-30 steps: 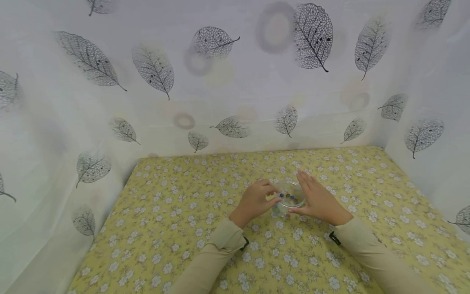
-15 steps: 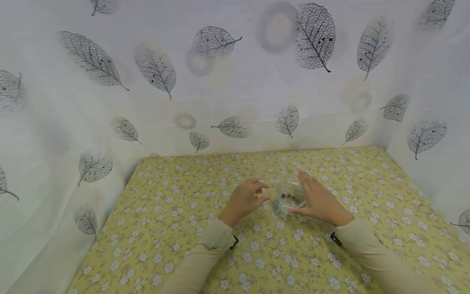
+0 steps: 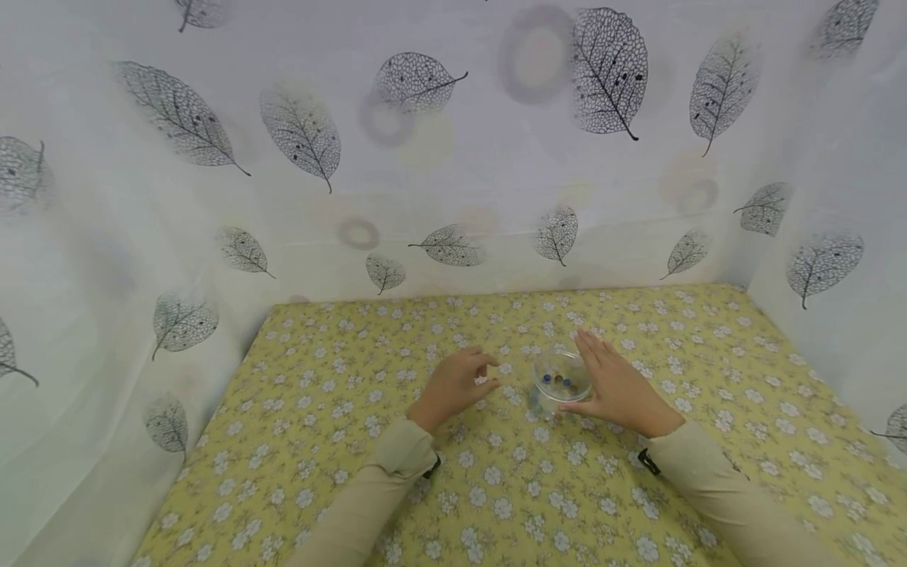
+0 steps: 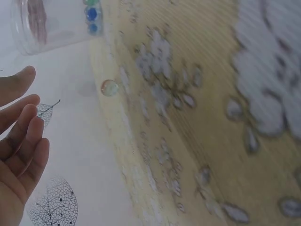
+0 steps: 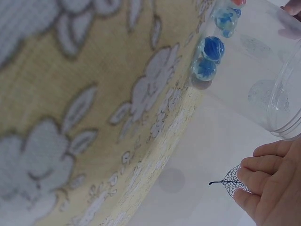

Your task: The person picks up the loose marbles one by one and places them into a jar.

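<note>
A clear plastic jar (image 3: pixel 560 403) stands upright on the cloth, with several marbles (image 5: pixel 212 49) at its bottom, blue ones among them. My right hand (image 3: pixel 623 394) holds the jar from the right, its thumb on the near side and its fingers along the far side. To the left of the jar, my left hand (image 3: pixel 456 387) is held apart from it, fingers loosely bent and a gap before the thumb. Nothing shows between those fingers. In the left wrist view a single clear marble (image 4: pixel 109 87) lies on the cloth outside the jar.
A yellow cloth with white flowers (image 3: pixel 340 472) covers the table. Pale curtains with a leaf print (image 3: pixel 453 173) hang behind it and at both sides.
My left hand has drawn back from the jar's rim toward the left. My right hand and the jar have stayed in place.
</note>
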Demonstrator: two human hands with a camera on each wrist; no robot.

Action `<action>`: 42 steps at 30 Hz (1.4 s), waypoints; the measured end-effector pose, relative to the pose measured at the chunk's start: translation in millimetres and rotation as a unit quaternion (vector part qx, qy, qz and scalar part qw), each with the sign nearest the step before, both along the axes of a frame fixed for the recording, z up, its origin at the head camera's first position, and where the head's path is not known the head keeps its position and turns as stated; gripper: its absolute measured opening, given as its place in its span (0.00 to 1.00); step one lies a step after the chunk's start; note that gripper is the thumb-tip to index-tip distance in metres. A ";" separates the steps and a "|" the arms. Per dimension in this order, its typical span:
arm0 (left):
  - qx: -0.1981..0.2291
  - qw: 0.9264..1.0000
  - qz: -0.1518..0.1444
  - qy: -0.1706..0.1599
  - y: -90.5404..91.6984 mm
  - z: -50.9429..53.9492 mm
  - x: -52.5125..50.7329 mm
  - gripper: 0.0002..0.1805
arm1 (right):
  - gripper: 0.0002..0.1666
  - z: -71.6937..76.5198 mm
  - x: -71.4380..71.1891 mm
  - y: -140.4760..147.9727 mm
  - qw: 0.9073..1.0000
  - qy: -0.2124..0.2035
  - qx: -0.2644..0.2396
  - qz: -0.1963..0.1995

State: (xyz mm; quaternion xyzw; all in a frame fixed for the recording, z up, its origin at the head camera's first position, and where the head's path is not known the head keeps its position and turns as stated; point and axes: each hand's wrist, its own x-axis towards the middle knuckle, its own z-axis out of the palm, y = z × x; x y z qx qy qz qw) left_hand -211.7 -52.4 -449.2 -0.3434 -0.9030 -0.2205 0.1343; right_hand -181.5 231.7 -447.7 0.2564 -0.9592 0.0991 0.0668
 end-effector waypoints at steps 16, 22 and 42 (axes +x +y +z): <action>-0.132 0.988 0.006 -0.085 -0.1 -5.5 -15.3 0.14 | 0.68 0.1 -0.8 0.2 1.000 -0.001 -0.002 0.000; -0.167 0.979 0.009 -0.112 5.7 -5.0 -22.6 0.13 | 0.67 0.5 -0.9 0.2 1.000 0.000 0.001 -0.001; -0.188 0.975 -0.009 -0.121 11.4 -10.2 -31.7 0.06 | 0.68 -1.6 -0.6 0.6 1.000 0.001 -0.001 0.000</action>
